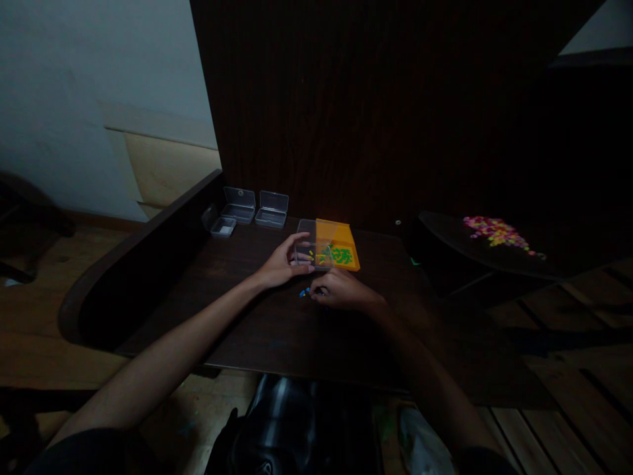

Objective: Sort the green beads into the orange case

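Note:
My left hand (284,261) grips the left side of a transparent plastic box (307,229), its thumb along the front and its fingers around the side. A few yellow bits lie inside that box. Touching it on the right is an open orange box (357,256) holding many small green pieces (341,254). Just in front of the boxes, my right hand (339,289) is closed in a pinch, low over the dark desk. Beside its fingertips lie several small blue pieces (303,292). Whatever the right fingertips hold is hidden from me.
Three small transparent boxes with raised lids, one of them (271,218), stand at the desk's back left. A raised wooden side (148,244) borders the left edge. Pink and yellow small pieces (494,232) are heaped on a dark surface at right. Behind rises a dark panel (346,119).

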Available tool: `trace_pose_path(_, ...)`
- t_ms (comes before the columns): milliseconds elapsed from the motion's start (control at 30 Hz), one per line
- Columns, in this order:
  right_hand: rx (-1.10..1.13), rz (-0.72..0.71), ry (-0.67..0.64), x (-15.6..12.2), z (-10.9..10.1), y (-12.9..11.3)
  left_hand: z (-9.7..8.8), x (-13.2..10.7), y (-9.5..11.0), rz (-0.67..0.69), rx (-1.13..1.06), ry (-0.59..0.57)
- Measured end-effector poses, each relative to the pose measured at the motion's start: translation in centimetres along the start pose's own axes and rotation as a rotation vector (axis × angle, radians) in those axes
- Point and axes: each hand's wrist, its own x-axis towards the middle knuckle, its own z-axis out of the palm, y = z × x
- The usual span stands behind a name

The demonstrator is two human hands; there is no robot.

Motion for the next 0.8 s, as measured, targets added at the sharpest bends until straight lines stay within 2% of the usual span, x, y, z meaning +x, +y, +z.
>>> trace_pose_path(467, 0.108, 0.029, -0.013, 0.22, -0.21, -0.09, 0.19, -0.12, 0.43, -0.004, -0.058, -0.019)
trace_pose_path(800, 0.075, 0.047, -0.014, 0.23, 0.19, 0.31, 0.11, -0.06, 0.30, -0.001, -0.023, -0.026)
